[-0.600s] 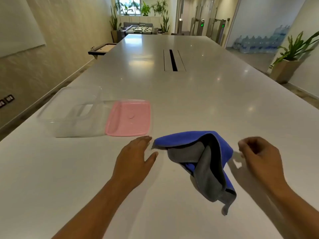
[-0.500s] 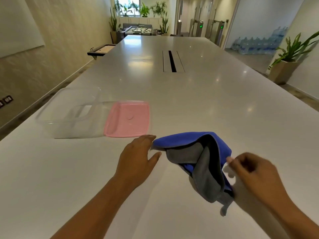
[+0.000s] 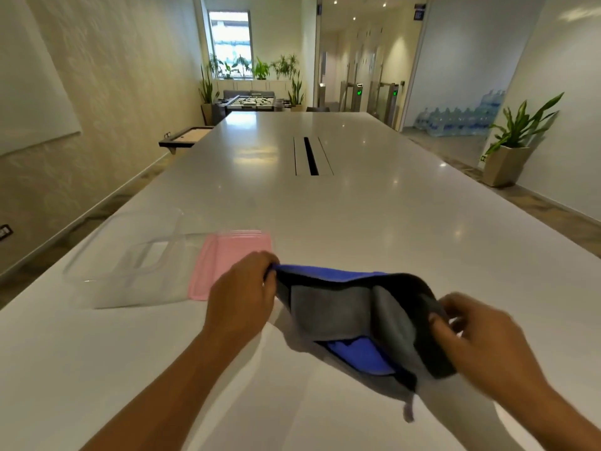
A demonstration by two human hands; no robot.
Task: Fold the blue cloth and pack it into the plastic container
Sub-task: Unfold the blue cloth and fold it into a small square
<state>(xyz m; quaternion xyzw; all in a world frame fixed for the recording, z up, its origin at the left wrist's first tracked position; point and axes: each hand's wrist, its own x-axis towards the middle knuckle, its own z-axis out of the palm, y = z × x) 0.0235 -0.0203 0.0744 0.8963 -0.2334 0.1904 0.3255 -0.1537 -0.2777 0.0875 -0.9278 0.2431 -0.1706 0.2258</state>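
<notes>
The blue cloth (image 3: 351,310), blue on one side and grey on the other, hangs crumpled between both hands just above the white table (image 3: 357,216). My left hand (image 3: 242,294) pinches its left corner. My right hand (image 3: 471,330) grips its right edge. A small tag dangles from the cloth's lower tip. The clear plastic container (image 3: 130,258) lies open on the table to the left, beyond my left hand. Its pink lid (image 3: 227,258) lies flat beside it, partly hidden by my left hand.
A dark cable slot (image 3: 310,156) runs along the middle of the long table. The table's left edge passes close behind the container. A potted plant (image 3: 510,148) stands on the floor at the right, with water bottles behind it.
Both hands have closed on the cloth and lifted it off the table, stretching it sideways. The camera view has tilted up a little.
</notes>
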